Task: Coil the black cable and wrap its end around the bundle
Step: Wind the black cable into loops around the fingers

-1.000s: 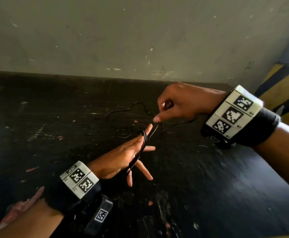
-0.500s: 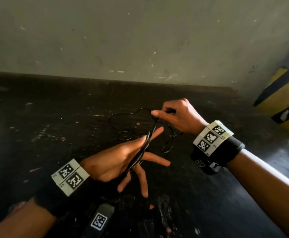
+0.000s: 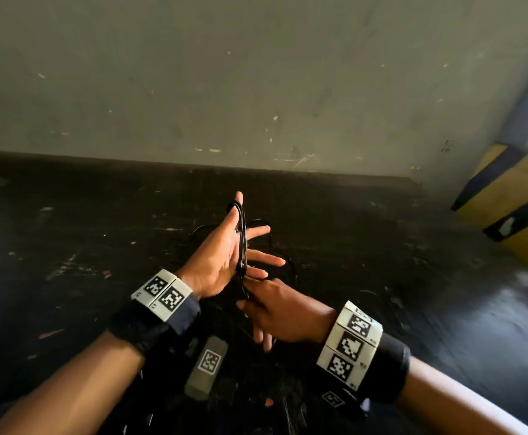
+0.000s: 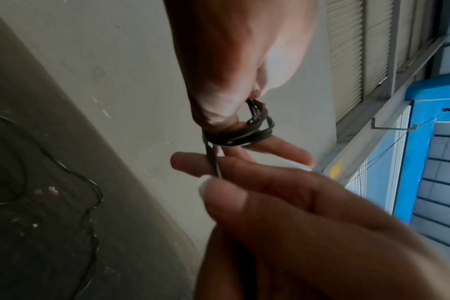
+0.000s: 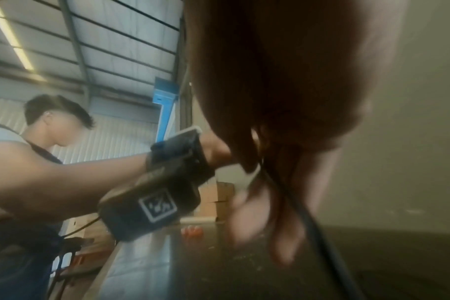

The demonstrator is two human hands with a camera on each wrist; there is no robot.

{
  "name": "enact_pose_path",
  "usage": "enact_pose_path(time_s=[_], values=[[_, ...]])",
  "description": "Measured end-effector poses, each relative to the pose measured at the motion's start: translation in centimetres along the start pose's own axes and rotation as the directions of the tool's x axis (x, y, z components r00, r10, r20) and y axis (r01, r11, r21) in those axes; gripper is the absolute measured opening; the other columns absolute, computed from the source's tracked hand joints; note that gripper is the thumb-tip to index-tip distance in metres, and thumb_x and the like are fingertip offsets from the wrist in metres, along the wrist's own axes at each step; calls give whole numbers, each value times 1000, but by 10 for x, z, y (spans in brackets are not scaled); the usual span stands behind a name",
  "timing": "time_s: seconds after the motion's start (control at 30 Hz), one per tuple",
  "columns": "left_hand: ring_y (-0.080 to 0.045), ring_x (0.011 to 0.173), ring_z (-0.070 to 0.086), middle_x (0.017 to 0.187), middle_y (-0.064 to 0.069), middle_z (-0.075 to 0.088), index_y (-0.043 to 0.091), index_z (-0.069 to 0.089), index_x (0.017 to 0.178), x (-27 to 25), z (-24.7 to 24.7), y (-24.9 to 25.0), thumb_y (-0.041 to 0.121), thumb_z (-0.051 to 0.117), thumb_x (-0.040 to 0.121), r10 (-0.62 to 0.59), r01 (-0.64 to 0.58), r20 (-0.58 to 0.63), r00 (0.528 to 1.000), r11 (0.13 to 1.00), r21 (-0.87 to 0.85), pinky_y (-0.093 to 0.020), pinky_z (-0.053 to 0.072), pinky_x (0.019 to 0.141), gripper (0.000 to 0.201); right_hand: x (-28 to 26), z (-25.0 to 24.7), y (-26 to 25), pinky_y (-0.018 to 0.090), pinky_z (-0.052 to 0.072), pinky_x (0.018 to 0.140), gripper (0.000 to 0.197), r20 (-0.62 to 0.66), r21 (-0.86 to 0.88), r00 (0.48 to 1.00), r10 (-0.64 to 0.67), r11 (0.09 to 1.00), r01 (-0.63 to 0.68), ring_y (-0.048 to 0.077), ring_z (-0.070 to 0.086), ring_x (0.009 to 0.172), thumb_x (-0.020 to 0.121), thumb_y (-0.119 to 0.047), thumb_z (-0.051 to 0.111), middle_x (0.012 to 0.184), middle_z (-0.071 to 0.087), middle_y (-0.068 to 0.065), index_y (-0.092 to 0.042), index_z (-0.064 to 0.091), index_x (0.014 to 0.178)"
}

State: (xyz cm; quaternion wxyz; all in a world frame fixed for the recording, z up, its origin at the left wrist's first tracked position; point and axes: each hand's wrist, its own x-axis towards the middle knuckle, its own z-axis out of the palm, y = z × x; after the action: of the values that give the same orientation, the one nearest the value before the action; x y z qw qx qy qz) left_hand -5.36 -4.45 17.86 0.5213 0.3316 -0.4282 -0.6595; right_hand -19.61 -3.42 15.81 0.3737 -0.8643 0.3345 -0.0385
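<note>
The thin black cable (image 3: 241, 243) runs in several loops over my left hand (image 3: 222, 255), from the tip of one raised finger down to the heel of the palm. That hand is held upright above the dark table (image 3: 99, 246), its fingers straight and spread. In the left wrist view the loops (image 4: 236, 138) circle one finger. My right hand (image 3: 246, 288) sits just below the left hand and pinches the cable (image 4: 215, 166) between thumb and fingers. The loose rest of the cable (image 4: 93, 188) lies in curls on the table beyond the hands.
A scuffed grey wall (image 3: 256, 89) closes the table's far edge. A yellow and black striped block (image 3: 513, 208) stands at the right. In the right wrist view a person (image 5: 26, 154) is on the left and cardboard boxes (image 5: 219, 199) stand behind.
My right hand has come from beyond the left fingertips down and toward me, under the left hand, drawing the cable along. The left hand has risen and turned more upright.
</note>
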Motion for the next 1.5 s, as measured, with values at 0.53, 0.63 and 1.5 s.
enact_pose_path(time_s=[0.53,0.63,1.5], values=[[-37,85,72,143,-11,45,73,9,127,-20,-11,-43,61,28,88,-144,154,-55,988,924,351,-41,58,57,44,-40,-77,-55,19,51,45,16,153,-415,982,113,909,-40,24,69,60,90,-20,57,65,68,3,-13,70,94],[-38,85,72,148,-12,40,69,7,134,-25,-10,-47,62,27,89,-160,176,-73,984,900,398,-38,58,53,50,-38,-89,-65,30,58,62,15,184,-505,976,120,863,-11,17,68,64,87,-26,63,62,66,-4,-14,71,92],[-41,97,69,143,-5,51,67,15,136,-65,24,-24,61,30,89,-468,409,164,868,863,297,-27,55,39,49,-13,-132,16,13,37,46,34,-340,-446,902,-267,890,95,7,48,46,76,-46,68,51,52,-8,-13,65,68]])
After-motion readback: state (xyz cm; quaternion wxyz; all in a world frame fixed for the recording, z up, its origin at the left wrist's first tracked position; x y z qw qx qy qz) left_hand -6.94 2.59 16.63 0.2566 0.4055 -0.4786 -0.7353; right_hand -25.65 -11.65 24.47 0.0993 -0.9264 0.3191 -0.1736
